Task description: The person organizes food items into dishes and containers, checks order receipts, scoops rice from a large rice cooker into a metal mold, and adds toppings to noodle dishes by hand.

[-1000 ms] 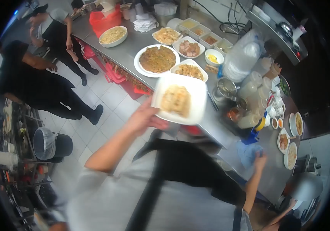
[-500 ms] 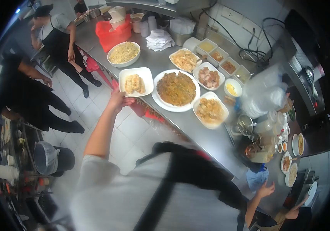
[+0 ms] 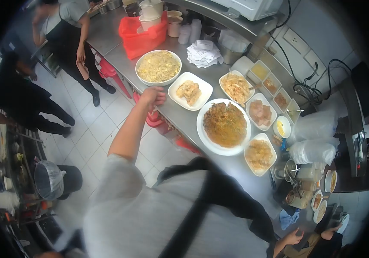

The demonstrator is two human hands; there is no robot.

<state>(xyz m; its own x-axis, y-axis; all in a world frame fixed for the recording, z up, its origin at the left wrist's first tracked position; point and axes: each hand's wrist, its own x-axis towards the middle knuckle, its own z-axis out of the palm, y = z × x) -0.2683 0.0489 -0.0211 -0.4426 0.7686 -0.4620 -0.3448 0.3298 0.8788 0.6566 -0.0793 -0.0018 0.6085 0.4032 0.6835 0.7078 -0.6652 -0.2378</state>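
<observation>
My left hand (image 3: 153,97) is at the counter edge, empty, its fingers loosely extended. It lies between a bowl of fried rice (image 3: 158,66) and a square white plate (image 3: 175,93) of pale golden food pieces. The plate rests on the steel counter, apart from my fingers. To its right sits a large round plate (image 3: 202,139) heaped with a browned noodle-like dish. My right hand (image 3: 293,237) is low at the right, fingers bent and apart with nothing seen in them. A blue cloth (image 3: 288,218) lies near it.
Beyond are a dish of pale strips (image 3: 236,87), a dish of pink meat cubes (image 3: 260,113), and a dish of saucy food (image 3: 260,154). A red bag (image 3: 143,36) and napkins (image 3: 204,53) stand at the back. Co-workers (image 3: 66,34) stand left; another person's hand (image 3: 330,232) is lower right.
My left hand has set the square plate on the counter beside the fried rice and let go. My right hand has moved down, away from the blue cloth. The view has shifted.
</observation>
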